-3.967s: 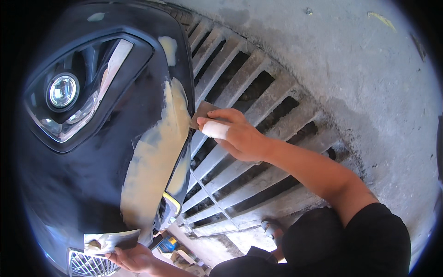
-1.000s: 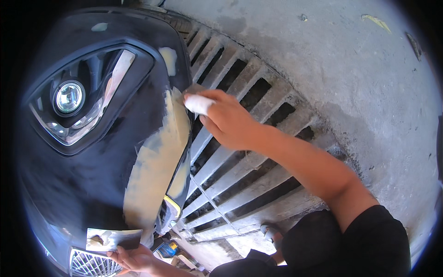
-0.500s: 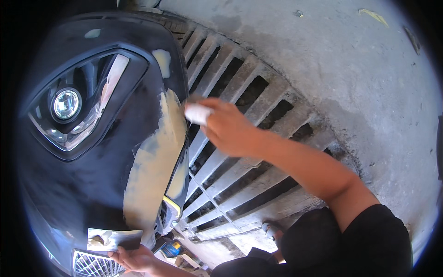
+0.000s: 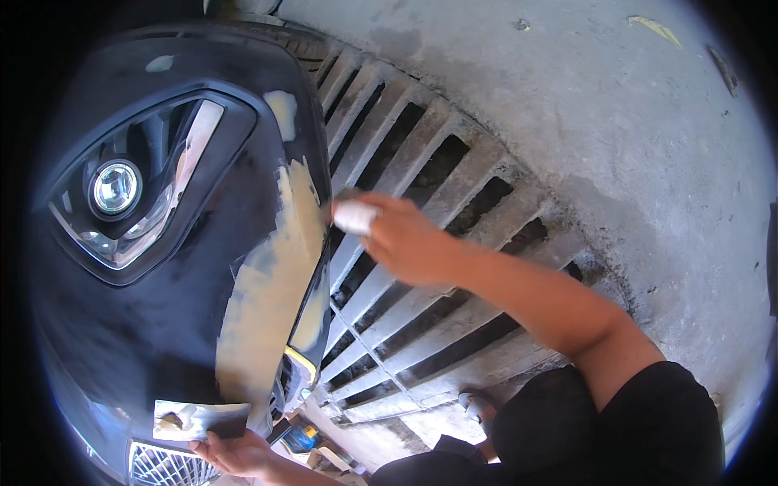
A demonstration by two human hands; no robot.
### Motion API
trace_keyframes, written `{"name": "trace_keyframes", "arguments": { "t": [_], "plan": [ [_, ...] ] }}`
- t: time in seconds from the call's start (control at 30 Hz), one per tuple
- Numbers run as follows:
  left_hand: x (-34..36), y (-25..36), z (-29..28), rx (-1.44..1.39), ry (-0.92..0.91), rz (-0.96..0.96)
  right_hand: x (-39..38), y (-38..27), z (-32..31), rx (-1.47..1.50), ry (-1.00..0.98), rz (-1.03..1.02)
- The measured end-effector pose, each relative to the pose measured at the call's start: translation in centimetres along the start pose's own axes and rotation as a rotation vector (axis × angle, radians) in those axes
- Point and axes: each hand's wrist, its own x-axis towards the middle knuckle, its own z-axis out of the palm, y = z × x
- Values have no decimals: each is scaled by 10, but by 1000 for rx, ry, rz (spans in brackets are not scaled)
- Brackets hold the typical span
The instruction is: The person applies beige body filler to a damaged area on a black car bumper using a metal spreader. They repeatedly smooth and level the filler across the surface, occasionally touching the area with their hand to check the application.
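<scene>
A dark car front panel [image 4: 138,324] bears a long, streaky patch of beige filler [image 4: 267,300] along its right edge. My right hand [image 4: 401,243], one finger wrapped in white, grips a flat spreader [image 4: 344,194] at that edge, near the patch's upper end; both are motion-blurred and the spreader is partly hidden behind the fingers. At the bottom left, my left hand [image 4: 235,454] holds a rectangular metal plate [image 4: 219,421] with a lump of putty on it, just above the silver grille [image 4: 162,466].
A headlamp [image 4: 116,188] sits in the panel's upper left. Right of the car lies a slotted drain grating [image 4: 365,138], bordered by grey concrete floor [image 4: 624,138]. Assorted items, among them a blue-and-yellow container [image 4: 301,437], are on the ground near the bottom. My sandalled foot [image 4: 474,409] rests below the grating.
My right hand with the spreader has moved down along the panel's edge over the last second. My left hand and plate are nearly unmoved. The car sits slightly lower in view.
</scene>
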Motion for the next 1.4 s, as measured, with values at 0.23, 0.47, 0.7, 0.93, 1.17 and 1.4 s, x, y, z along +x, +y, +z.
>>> {"name": "trace_keyframes", "arguments": {
  "t": [0.23,0.47,0.7,0.93,1.17,1.4],
  "plan": [
    [1,1,-2,28,-15,-21,36,3,-2,133,149,47],
    [5,-8,-16,19,-2,28,-30,-28,43,343,89,172],
    [-1,-5,-7,-5,23,-5,-13,-28,-3,898,-107,768],
    [0,-3,-2,10,-51,-2,19,-39,-27,1120,-128,999],
    [-5,-2,6,-42,10,-36,26,-59,-14,1105,-101,954],
    [-2,-7,4,-5,-25,26,22,-53,-22,1141,-90,1001]
  ]
}}
